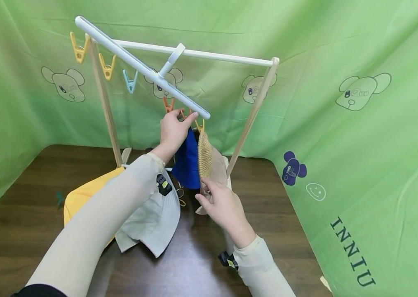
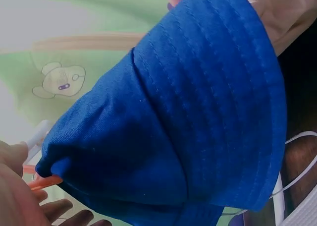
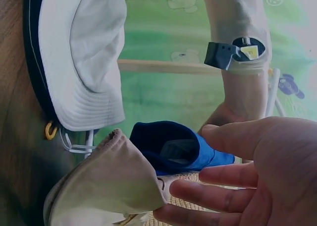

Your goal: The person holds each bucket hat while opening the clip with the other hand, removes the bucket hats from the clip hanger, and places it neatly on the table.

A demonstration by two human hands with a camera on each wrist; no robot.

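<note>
A blue bucket hat [image 2: 163, 112] hangs from an orange clip [image 2: 44, 183] on the pale blue hanger [image 1: 146, 70]. My left hand [image 1: 174, 131] is at that clip, its fingers spread and apart from each other in the left wrist view. Beside the blue hat, a woven straw-coloured hat [image 1: 205, 154] hangs from a yellow clip [image 1: 200, 126] near the hanger's low end. A beige hat [image 3: 109, 179] lies close behind it; its top is hidden. Below, my right hand [image 1: 227, 206] is next to the woven and beige hats, fingers extended and gripping nothing.
The hanger hooks over a white bar [image 1: 227, 56] on a wooden-legged stand [image 1: 251, 113] and tilts down to the right. Two yellow clips and a light blue clip [image 1: 130, 81] dangle at its left. A light grey hat [image 1: 149, 227] and a yellow item [image 1: 86, 194] lie on the table.
</note>
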